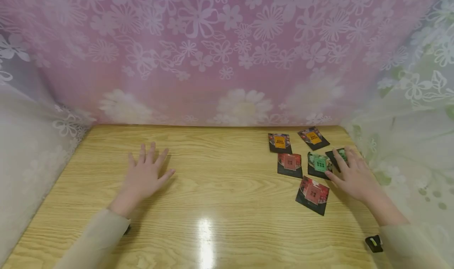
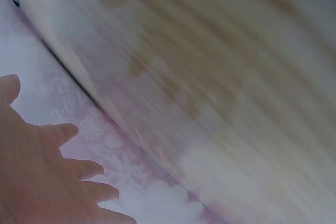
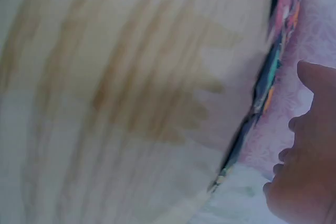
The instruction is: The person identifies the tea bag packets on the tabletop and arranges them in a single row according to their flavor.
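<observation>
On the left of the wooden table my left hand [image 1: 143,178] spreads its fingers, holding nothing. At the right side, my right hand [image 1: 356,178] has its fingers extended over a green-and-black packet [image 1: 332,157], partly hiding it; whether they touch is unclear. Its thumb is by the edge of a second green packet [image 1: 320,164]. Two red packets lie to the left of that hand, one farther back [image 1: 289,163] and one nearer [image 1: 313,196]. Behind them are two packets with orange labels, a left one [image 1: 280,142] and a right one [image 1: 313,138]. All lie flat.
A pink floral curtain [image 1: 227,56] hangs along the back edge of the wooden table [image 1: 213,170]. Pale floral cloth [image 1: 418,151] borders the right side. A small black object [image 1: 374,243] shows beside the right sleeve.
</observation>
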The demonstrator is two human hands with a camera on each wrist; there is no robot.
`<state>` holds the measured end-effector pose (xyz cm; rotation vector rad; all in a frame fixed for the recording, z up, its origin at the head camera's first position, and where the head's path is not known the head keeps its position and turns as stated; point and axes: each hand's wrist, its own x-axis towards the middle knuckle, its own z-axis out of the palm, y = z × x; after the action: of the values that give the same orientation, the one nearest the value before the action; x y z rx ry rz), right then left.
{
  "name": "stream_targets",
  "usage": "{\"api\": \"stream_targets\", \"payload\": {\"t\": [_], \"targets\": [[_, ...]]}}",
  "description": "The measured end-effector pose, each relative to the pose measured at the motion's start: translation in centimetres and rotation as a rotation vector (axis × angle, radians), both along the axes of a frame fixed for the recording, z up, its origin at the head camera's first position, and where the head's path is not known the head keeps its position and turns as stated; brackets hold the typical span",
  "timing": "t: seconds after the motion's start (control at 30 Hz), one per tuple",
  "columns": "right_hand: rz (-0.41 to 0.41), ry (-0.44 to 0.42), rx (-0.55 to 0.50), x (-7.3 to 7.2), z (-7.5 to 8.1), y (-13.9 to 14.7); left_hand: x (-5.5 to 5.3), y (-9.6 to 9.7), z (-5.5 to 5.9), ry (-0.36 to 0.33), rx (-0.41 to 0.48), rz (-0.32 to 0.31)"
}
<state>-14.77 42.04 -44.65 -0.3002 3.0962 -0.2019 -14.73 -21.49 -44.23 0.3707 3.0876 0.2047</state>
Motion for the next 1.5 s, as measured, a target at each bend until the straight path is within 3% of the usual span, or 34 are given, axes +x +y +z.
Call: {"api": "stream_targets", "payload": {"t": [0.33, 0.83, 1.1, 1.5], "targets": [[0.141, 0.022, -0.065, -0.7, -1.0, 0.0, -0.9, 4.1, -0.5, 0.030, 0.008, -0.109], [0.264, 0.033, -0.058, -1.3, -1.3, -0.9, -1.2, 12.3, 0.0, -0.048, -0.010, -0.315], [0.236, -0.087, -0.094, -1.4, -1.3, -1.2, -1.1, 16.6, -0.4, -0.040, -0.052, -0.451], [0.256, -0.057, -0.072, -1.1, -1.6, -1.4, -0.8, 23.1, -0.6, 0.024, -0.151, -0.614]]}}
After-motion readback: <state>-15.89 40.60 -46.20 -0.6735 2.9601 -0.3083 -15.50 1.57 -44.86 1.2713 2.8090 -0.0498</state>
